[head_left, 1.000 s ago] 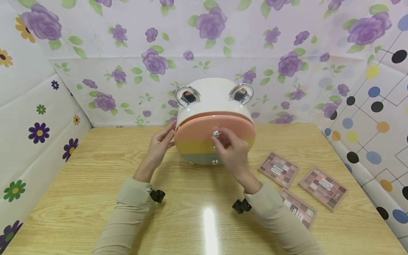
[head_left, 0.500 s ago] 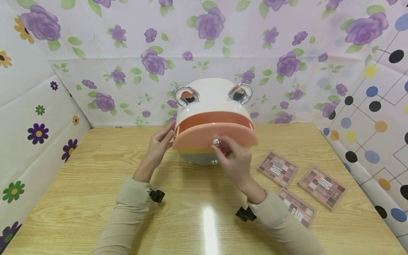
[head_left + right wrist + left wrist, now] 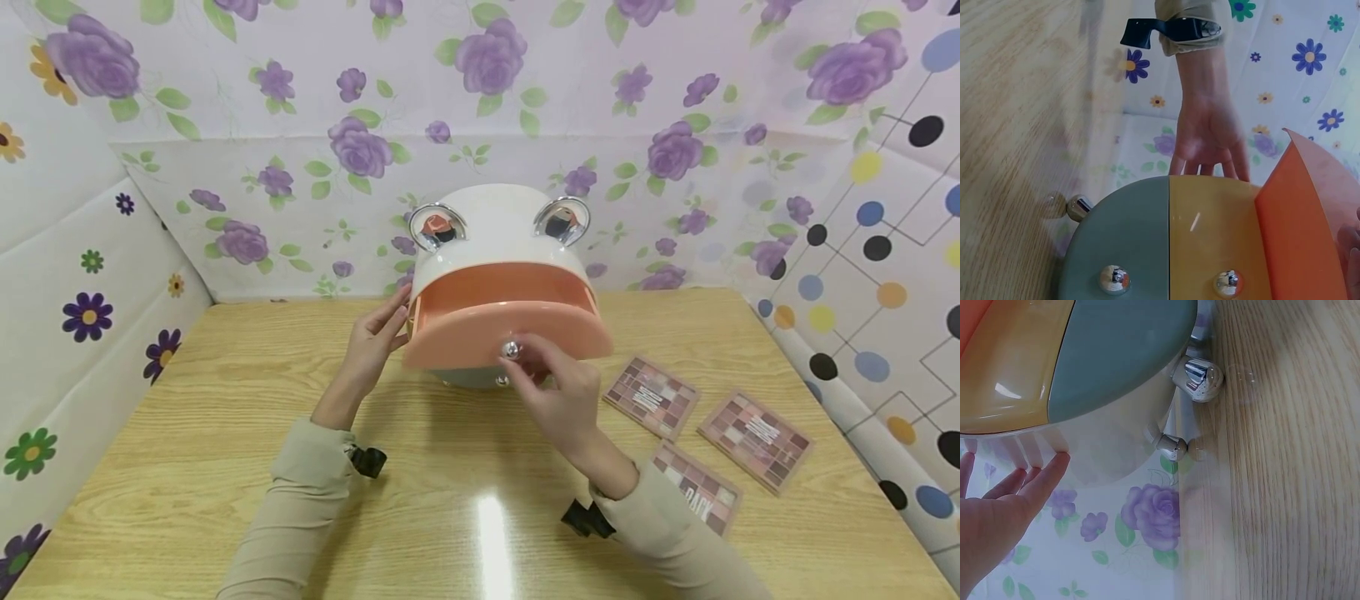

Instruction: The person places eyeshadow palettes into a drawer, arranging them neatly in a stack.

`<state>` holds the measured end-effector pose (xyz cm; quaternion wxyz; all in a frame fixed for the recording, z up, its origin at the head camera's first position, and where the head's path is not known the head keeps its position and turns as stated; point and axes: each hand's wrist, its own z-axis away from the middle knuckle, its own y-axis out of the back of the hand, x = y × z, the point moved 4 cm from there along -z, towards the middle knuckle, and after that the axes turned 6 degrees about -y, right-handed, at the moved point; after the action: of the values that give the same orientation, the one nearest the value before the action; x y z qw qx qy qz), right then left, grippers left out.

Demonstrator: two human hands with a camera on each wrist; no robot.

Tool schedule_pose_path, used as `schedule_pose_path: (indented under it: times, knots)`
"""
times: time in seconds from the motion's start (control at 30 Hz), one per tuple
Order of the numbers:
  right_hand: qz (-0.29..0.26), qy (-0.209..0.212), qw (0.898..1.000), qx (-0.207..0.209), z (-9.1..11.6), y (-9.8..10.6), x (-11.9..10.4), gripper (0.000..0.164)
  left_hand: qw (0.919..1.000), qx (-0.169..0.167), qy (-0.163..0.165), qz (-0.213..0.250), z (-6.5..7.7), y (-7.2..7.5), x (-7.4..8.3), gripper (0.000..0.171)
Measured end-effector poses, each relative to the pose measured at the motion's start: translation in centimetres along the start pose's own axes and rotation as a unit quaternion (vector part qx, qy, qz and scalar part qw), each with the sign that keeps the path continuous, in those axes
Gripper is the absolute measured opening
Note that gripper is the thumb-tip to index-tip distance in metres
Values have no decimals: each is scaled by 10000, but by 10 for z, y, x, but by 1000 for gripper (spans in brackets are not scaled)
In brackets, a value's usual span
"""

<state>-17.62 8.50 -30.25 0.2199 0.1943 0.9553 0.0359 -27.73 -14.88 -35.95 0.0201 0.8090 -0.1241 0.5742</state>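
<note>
A rounded white drawer box [image 3: 495,218] with two chrome ring eyes stands at the back of the table. Its top coral drawer [image 3: 450,340] is pulled well out, showing the inside walls. My right hand [image 3: 564,390] pinches the silver knob [image 3: 512,349] on that drawer between thumb and fingers. My left hand [image 3: 369,340] rests its extended fingertips against the box's left side; the left wrist view shows those fingers [image 3: 1047,478] touching the glossy white wall. Below the coral drawer, the yellow drawer [image 3: 1213,219] and the grey-green drawer [image 3: 1125,228] are closed, each with a silver knob.
Three eyeshadow palettes [image 3: 651,397] lie on the wooden table [image 3: 247,417] at the right, one partly behind the right sleeve. Chrome feet [image 3: 1197,380] hold the box off the tabletop. A floral backdrop [image 3: 262,150] rises close behind the box.
The coral drawer has slid out from nearly closed to well open, toward me. My right hand has moved back and down with its knob, while my left hand has stayed on the box's side.
</note>
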Motion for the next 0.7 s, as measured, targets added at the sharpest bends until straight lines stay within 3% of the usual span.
schedule_pose_path:
  times: [0.7]
  knots:
    - [-241, 332, 9992, 13, 8, 14, -21, 23, 10000, 48, 26, 4, 0, -2, 1, 49]
